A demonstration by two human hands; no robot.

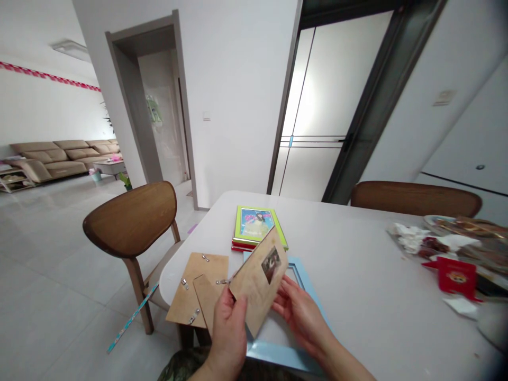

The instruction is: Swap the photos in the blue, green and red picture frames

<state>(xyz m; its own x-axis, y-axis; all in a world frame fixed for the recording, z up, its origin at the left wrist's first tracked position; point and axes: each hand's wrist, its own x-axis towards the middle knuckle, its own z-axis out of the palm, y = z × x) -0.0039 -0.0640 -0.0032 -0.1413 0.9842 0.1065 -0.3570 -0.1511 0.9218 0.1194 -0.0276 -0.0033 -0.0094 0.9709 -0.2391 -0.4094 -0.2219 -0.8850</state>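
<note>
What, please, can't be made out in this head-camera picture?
In the head view:
Blue photo frame: partly hidden behind left hand, right hand and beige panel.
Red item: face covered by lime-green photo frame.
Red packet: print too small, blurred.

A white table [357, 264] bears a blue frame [281, 356], stacked picture frames [256, 225] and a tan board [184, 302]

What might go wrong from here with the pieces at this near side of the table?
The clip-fitted board appears to overhang the edge of the white table, so a brush from the left hand might tip it off.
The light blue frame lies close to that same edge, under both forearms, and could be nudged.
The beige card is held tilted above the frame; a loosened grip might drop it.
</note>
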